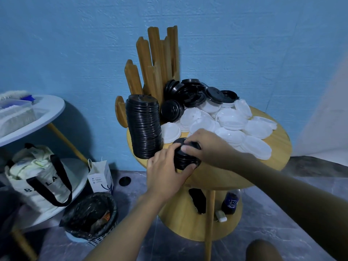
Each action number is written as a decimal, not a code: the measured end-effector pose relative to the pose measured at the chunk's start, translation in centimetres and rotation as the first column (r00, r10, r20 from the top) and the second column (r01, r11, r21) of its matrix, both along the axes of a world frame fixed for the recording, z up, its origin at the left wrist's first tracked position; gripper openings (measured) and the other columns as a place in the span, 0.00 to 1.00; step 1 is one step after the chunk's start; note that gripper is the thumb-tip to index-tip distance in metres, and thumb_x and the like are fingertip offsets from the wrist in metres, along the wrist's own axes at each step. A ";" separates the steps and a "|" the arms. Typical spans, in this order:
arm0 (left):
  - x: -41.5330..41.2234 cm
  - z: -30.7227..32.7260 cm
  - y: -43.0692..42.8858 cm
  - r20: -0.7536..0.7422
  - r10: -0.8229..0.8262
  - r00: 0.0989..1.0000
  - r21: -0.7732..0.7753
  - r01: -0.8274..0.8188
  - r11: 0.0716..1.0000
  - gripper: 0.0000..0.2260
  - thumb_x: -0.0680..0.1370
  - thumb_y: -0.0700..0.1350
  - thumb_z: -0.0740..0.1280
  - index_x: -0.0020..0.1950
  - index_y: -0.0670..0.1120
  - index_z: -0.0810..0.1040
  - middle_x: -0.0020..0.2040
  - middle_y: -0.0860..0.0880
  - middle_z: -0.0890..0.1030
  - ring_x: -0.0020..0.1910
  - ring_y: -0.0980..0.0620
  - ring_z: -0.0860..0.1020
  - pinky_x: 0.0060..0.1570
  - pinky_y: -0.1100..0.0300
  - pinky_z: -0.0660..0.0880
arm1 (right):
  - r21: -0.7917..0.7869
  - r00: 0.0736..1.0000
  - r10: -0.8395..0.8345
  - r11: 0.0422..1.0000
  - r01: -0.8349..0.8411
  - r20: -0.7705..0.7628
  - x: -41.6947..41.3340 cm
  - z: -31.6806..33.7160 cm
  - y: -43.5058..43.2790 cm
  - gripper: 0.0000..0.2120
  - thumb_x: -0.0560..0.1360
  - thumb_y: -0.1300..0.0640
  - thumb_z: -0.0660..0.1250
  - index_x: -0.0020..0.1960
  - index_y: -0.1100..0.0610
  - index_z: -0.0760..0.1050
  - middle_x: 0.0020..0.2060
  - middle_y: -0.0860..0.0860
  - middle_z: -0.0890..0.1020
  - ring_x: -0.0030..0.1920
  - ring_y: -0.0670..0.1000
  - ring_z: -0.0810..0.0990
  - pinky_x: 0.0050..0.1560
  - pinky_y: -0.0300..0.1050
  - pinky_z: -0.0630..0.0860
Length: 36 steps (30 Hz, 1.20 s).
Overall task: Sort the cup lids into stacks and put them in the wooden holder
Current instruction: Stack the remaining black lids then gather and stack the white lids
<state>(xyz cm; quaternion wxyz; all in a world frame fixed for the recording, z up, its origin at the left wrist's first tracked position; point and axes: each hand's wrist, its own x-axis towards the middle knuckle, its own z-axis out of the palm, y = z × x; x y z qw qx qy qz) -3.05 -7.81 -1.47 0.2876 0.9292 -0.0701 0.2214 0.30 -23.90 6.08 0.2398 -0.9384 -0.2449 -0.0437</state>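
Note:
A short stack of black lids (185,159) stands near the front edge of the round wooden table (271,157). My left hand (165,172) grips its near side and my right hand (205,146) presses down on its top. A tall stack of black lids (144,127) sits in the front slot of the wooden holder (152,59), whose taller slats rise behind it. Loose black lids (190,95) are heaped at the back, and loose white lids (235,127) cover the table's right half.
One black lid (124,181) lies on the floor. A black mesh bin (90,217), a paper bag (100,178) and a tote bag (37,178) stand to the left under a white table (52,113). A bottle (230,202) rests on the lower shelf.

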 end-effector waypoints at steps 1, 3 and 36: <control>0.0 -0.1 0.0 0.004 0.001 1.000 0.000 -0.001 1.000 0.28 0.73 0.68 0.66 0.71 0.61 0.66 0.61 0.60 0.76 0.65 0.56 0.70 0.65 0.56 0.61 | 0.040 0.999 -0.023 0.999 0.022 0.030 0.5 0.5 0.0 0.11 0.77 0.43 0.63 0.52 0.48 0.79 0.48 0.50 0.78 0.48 0.48 0.76 0.50 0.50 0.74; 0.1 -0.2 -0.1 0.006 0.011 1.000 0.001 -0.011 1.000 0.29 0.74 0.68 0.66 0.72 0.60 0.65 0.63 0.60 0.75 0.66 0.56 0.69 0.65 0.57 0.59 | 0.080 0.991 -0.078 0.994 0.069 0.112 1.9 1.5 0.3 0.16 0.77 0.45 0.65 0.61 0.51 0.77 0.57 0.50 0.76 0.58 0.48 0.74 0.59 0.48 0.71; 0.3 -0.5 -0.2 0.004 0.040 0.999 0.023 -0.040 0.999 0.29 0.71 0.71 0.60 0.70 0.62 0.64 0.62 0.63 0.75 0.64 0.58 0.70 0.63 0.61 0.58 | 0.413 0.919 -0.149 0.911 -0.017 0.366 7.4 3.5 0.1 0.12 0.72 0.65 0.69 0.55 0.58 0.78 0.53 0.49 0.79 0.55 0.48 0.76 0.60 0.39 0.69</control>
